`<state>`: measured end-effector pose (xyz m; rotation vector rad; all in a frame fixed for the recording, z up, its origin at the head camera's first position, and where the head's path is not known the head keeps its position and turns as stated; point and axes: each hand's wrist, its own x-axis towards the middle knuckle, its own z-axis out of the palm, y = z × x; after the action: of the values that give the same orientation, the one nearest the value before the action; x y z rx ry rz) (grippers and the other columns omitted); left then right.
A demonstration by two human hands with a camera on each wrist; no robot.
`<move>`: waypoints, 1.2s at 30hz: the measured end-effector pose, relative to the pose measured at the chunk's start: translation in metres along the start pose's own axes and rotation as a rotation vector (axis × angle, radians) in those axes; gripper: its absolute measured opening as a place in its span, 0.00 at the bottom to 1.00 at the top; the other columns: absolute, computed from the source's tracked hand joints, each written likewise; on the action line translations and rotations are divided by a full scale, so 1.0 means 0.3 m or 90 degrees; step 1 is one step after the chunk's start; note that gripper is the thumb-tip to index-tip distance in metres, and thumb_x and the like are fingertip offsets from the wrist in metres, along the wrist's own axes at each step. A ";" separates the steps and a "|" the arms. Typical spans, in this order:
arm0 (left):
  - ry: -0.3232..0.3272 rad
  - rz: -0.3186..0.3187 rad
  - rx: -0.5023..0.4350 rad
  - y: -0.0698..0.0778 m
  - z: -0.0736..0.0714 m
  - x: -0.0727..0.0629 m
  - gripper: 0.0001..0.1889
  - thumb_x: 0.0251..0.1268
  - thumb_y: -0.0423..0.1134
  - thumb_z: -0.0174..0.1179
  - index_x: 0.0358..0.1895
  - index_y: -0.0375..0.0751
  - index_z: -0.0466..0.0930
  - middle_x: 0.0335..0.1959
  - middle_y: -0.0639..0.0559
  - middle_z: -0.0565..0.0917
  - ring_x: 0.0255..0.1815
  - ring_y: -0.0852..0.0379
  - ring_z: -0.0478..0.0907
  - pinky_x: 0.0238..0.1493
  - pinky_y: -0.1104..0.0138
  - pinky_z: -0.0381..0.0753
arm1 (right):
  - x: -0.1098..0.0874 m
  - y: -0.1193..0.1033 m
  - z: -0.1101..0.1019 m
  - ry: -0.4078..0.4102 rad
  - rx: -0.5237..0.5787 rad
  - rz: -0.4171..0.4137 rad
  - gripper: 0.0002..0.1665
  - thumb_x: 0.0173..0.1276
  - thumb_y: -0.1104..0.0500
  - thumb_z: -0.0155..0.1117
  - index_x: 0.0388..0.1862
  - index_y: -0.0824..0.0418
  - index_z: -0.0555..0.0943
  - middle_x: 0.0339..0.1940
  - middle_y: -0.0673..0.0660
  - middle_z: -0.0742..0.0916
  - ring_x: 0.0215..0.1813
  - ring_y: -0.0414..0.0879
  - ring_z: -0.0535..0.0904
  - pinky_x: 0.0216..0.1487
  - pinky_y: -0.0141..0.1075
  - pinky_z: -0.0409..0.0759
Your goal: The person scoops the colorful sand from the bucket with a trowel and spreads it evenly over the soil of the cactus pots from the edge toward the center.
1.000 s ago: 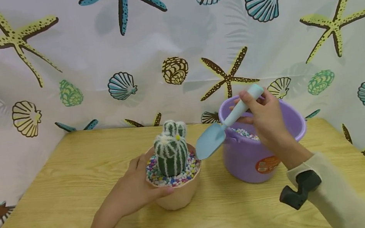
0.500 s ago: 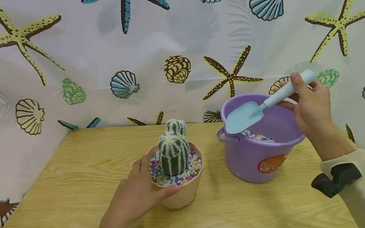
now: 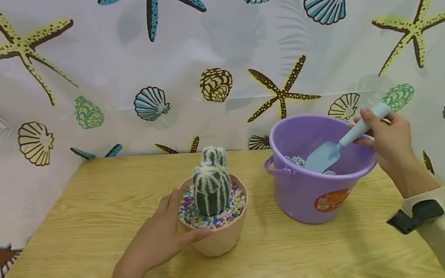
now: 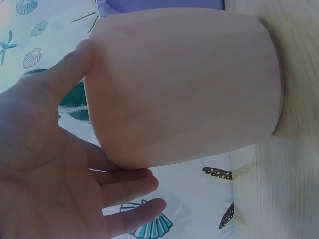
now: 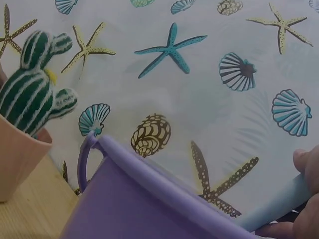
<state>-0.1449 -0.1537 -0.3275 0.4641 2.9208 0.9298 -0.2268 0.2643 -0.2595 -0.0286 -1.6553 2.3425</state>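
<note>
A peach flowerpot (image 3: 220,241) stands on the table, holding a knitted green-and-white cactus (image 3: 211,190) amid multicoloured pebbles (image 3: 188,212). My left hand (image 3: 155,238) grips the pot's near-left side, thumb along the front rim; in the left wrist view two fingers (image 4: 134,191) stretch out below the pot. To the right is a purple bucket (image 3: 304,201) with more pebbles (image 3: 294,161) inside. My right hand (image 3: 391,143) holds a light blue trowel (image 3: 323,157) by its handle over the bucket's right rim. The blade slants down inside the bucket, close to the pebbles.
The wooden table (image 3: 88,215) runs up to a white cloth (image 3: 180,78) printed with starfish and shells. On the bucket's left side a purple handle (image 3: 278,168) sticks out towards the pot. An orange label (image 3: 331,200) marks the bucket's front.
The trowel has gone from beside the pot's rim rightward to the bucket, then down into it, with my right hand. My left hand stays on the pot.
</note>
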 end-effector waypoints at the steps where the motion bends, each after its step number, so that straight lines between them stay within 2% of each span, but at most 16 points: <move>1: 0.001 0.002 0.000 0.001 0.001 0.001 0.53 0.54 0.68 0.60 0.77 0.53 0.41 0.70 0.27 0.57 0.54 0.26 0.74 0.48 0.40 0.75 | 0.003 0.008 -0.003 -0.006 -0.007 0.006 0.18 0.62 0.58 0.67 0.45 0.63 0.71 0.29 0.52 0.86 0.31 0.42 0.87 0.31 0.36 0.85; 3: -0.001 0.003 -0.003 0.004 0.005 0.002 0.52 0.54 0.67 0.59 0.77 0.54 0.41 0.70 0.27 0.57 0.55 0.26 0.73 0.49 0.39 0.75 | 0.008 0.021 -0.007 -0.018 -0.049 0.009 0.18 0.62 0.59 0.66 0.45 0.63 0.70 0.29 0.50 0.86 0.31 0.41 0.87 0.31 0.35 0.84; 5: -0.006 0.004 -0.006 0.005 0.010 0.003 0.52 0.54 0.67 0.59 0.77 0.54 0.40 0.70 0.26 0.56 0.55 0.25 0.72 0.49 0.39 0.75 | 0.010 0.028 -0.011 -0.016 -0.128 0.005 0.18 0.62 0.58 0.67 0.44 0.62 0.70 0.29 0.47 0.86 0.32 0.37 0.85 0.32 0.31 0.84; 8: -0.015 0.003 -0.007 0.004 0.014 0.005 0.53 0.54 0.67 0.59 0.77 0.54 0.40 0.71 0.27 0.56 0.56 0.25 0.72 0.49 0.39 0.75 | 0.006 0.030 -0.017 0.025 -0.374 -0.024 0.20 0.65 0.49 0.64 0.44 0.62 0.72 0.29 0.43 0.81 0.32 0.32 0.79 0.33 0.26 0.80; 10: -0.016 0.008 -0.003 0.002 0.013 0.005 0.53 0.54 0.68 0.59 0.77 0.54 0.40 0.71 0.27 0.56 0.55 0.26 0.73 0.48 0.40 0.76 | 0.004 0.027 -0.022 0.064 -0.532 -0.034 0.24 0.65 0.44 0.63 0.44 0.63 0.73 0.30 0.45 0.79 0.33 0.34 0.75 0.33 0.24 0.76; 12: -0.018 0.014 0.000 0.000 0.007 0.005 0.52 0.55 0.68 0.59 0.77 0.54 0.41 0.71 0.28 0.56 0.55 0.27 0.74 0.48 0.41 0.76 | 0.005 0.025 -0.028 0.090 -0.650 -0.052 0.28 0.64 0.40 0.61 0.44 0.64 0.74 0.31 0.48 0.77 0.33 0.36 0.72 0.32 0.25 0.74; 14: -0.021 0.023 -0.002 -0.003 -0.003 0.003 0.50 0.57 0.67 0.57 0.77 0.55 0.41 0.71 0.28 0.56 0.56 0.28 0.73 0.49 0.40 0.75 | 0.008 0.024 -0.033 0.096 -0.678 -0.065 0.29 0.64 0.40 0.61 0.43 0.66 0.75 0.32 0.53 0.78 0.33 0.38 0.72 0.30 0.25 0.74; 17: -0.030 0.038 -0.017 -0.015 -0.021 0.001 0.45 0.65 0.63 0.52 0.77 0.46 0.44 0.71 0.29 0.55 0.63 0.28 0.66 0.56 0.39 0.71 | 0.012 0.023 -0.044 0.096 -0.696 -0.082 0.28 0.64 0.41 0.62 0.42 0.67 0.75 0.34 0.56 0.78 0.32 0.38 0.72 0.28 0.23 0.74; 21: -0.018 0.049 -0.033 -0.040 -0.044 0.011 0.38 0.74 0.54 0.44 0.73 0.28 0.47 0.72 0.27 0.53 0.70 0.29 0.55 0.63 0.38 0.62 | 0.014 0.025 -0.062 0.091 -0.705 -0.067 0.29 0.66 0.43 0.59 0.46 0.69 0.73 0.39 0.61 0.79 0.36 0.43 0.74 0.28 0.23 0.72; 25: 0.018 0.029 -0.023 -0.063 -0.066 0.033 0.37 0.76 0.52 0.41 0.72 0.24 0.46 0.71 0.25 0.52 0.71 0.28 0.52 0.64 0.37 0.59 | 0.018 0.029 -0.077 0.080 -0.714 -0.048 0.32 0.68 0.44 0.57 0.52 0.72 0.71 0.44 0.65 0.78 0.42 0.50 0.75 0.30 0.24 0.72; 28: 0.036 0.017 -0.015 -0.075 -0.079 0.055 0.37 0.76 0.53 0.41 0.72 0.24 0.45 0.71 0.24 0.52 0.71 0.27 0.51 0.65 0.36 0.57 | 0.023 0.032 -0.087 0.073 -0.709 -0.045 0.32 0.68 0.45 0.57 0.54 0.73 0.71 0.46 0.66 0.78 0.43 0.51 0.74 0.30 0.24 0.71; 32: 0.045 0.020 -0.019 -0.080 -0.086 0.085 0.38 0.76 0.54 0.41 0.72 0.23 0.46 0.71 0.24 0.53 0.71 0.27 0.52 0.65 0.37 0.58 | 0.032 0.035 -0.097 0.066 -0.702 -0.037 0.32 0.68 0.45 0.56 0.54 0.73 0.70 0.46 0.65 0.77 0.43 0.49 0.73 0.30 0.24 0.71; 36: 0.052 0.023 -0.029 -0.082 -0.091 0.102 0.37 0.76 0.52 0.41 0.72 0.24 0.47 0.71 0.25 0.54 0.71 0.28 0.52 0.65 0.37 0.58 | 0.042 0.040 -0.094 0.049 -0.709 -0.021 0.32 0.69 0.44 0.56 0.55 0.72 0.69 0.47 0.65 0.77 0.46 0.52 0.73 0.34 0.29 0.72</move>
<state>-0.1841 -0.1789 -0.3176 0.4891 2.9654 1.0408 -0.2366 0.2896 -0.2788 -0.2906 -2.6163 1.1012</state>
